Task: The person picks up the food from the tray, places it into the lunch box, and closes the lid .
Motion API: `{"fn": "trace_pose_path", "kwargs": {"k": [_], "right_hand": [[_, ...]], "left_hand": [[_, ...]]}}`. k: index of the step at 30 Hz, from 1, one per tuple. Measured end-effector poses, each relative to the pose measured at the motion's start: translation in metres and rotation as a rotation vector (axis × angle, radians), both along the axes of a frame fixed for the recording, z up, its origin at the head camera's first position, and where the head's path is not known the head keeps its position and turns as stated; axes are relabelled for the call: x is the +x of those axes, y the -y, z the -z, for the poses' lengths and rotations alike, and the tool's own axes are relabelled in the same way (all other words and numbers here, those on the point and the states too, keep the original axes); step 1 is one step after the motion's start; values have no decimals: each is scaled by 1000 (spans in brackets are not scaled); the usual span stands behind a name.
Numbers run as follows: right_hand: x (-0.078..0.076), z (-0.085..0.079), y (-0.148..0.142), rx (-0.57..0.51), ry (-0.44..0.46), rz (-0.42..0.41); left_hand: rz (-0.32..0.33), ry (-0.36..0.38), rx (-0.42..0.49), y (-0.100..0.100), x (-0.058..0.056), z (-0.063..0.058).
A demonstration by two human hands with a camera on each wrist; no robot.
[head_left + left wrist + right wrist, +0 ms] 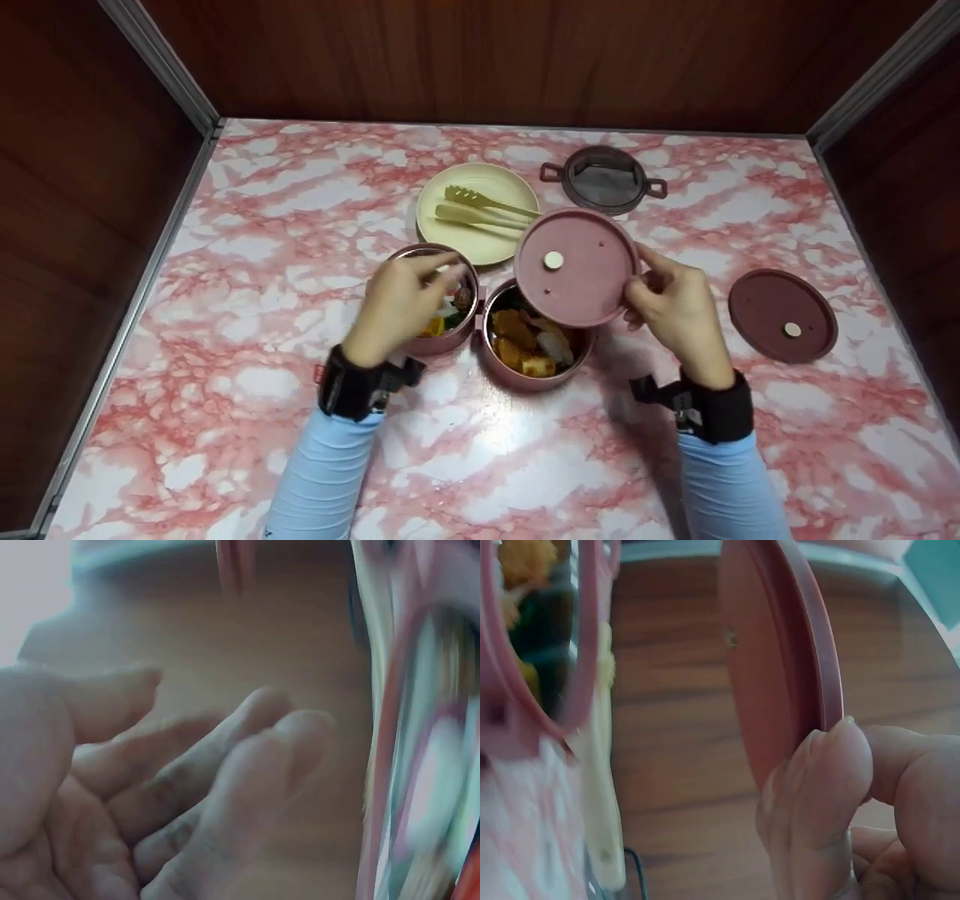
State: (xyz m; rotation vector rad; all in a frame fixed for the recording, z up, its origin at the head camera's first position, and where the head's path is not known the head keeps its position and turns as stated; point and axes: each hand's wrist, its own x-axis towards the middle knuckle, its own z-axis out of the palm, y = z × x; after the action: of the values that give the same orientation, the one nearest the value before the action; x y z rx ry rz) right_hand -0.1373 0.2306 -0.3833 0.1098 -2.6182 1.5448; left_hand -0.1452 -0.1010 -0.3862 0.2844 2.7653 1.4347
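My right hand [679, 300] pinches the rim of a round pink lid [581, 277] that has a small cream knob. The lid is held up over the back right of a pink lunch box bowl [532, 381], covering part of it. Brown and yellow food pieces [517, 341] show inside that bowl. My left hand [397, 304] is above the other pink bowl [439, 343], its fingers loosely bent and nothing between them. Colourful food [450, 311] lies in this bowl, partly hidden by the hand. In the right wrist view the lid [772, 667] stands edge-on between thumb and fingers.
Behind the bowls is a cream plate [442, 176] with cream utensils [480, 217] on it. A small dark lidded pot [604, 180] stands at the back. A second, darker lid [780, 307] lies to the right. Wooden panels [480, 60] wall in the marbled table [487, 465].
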Motion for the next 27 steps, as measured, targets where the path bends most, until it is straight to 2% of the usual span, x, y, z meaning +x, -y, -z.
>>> {"fn": "trace_pose_path", "kwargs": {"k": [3,7,10,13,17,20,23,27], "right_hand": [[2,3,14,-43,-38,-5],[7,5,31,-65,-107,13],[12,5,39,-58,-129,15],[16,3,40,-103,-117,-4],[14,2,31,-92,-126,-8],[11,1,22,-19,-131,-14],[9,1,14,41,-113,-58],[6,1,9,94,-62,-132]], "left_hand": [[81,50,83,-21,4,5],[151,153,285,-37,8,10],[156,173,433,-40,8,11],[133,160,485,-38,7,10],[137,170,447,-34,6,9],[167,194,388,-33,6,8],[183,203,332,-34,7,9],[166,163,218,-36,6,14]]}}
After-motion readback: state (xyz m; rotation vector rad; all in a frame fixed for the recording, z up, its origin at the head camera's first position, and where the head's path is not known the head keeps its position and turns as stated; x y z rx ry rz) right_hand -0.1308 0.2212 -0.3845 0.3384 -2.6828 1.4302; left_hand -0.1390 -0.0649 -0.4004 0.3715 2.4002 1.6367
